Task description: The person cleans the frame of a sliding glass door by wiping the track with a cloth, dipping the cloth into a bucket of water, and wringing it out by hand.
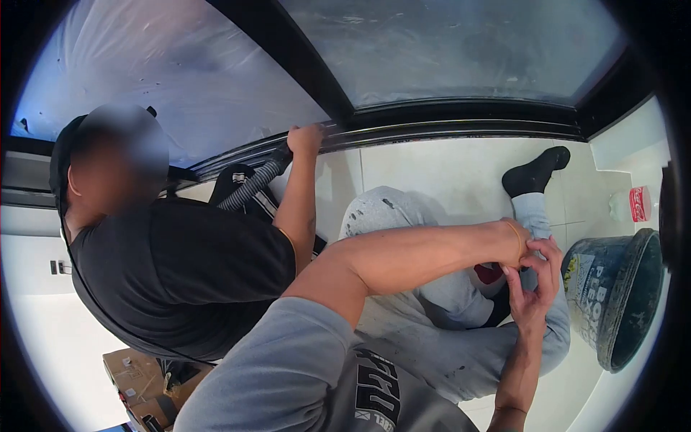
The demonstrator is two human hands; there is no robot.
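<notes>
My left arm reaches across the view, with a thin yellowish band [517, 235] round its wrist. My left hand [509, 248] is bent down over my lap, and its fingers are mostly hidden. Against it, my right hand [536, 281] has curled fingers and thumb closed near the band. What they grip, if anything, is hidden. A small dark red thing [489, 272] shows just below my left wrist, partly covered. My legs in paint-spotted grey trousers [446, 345] are folded on the floor, with a black sock [536, 171] on one foot.
A dark bucket [594, 288] with printed lettering lies at the right, near a bottle with a red label [639, 204]. At the left, a co-worker in black [194, 266] holds a ribbed hose [252, 185] at the black door track [461, 129]. Cardboard boxes [137, 378] stand lower left.
</notes>
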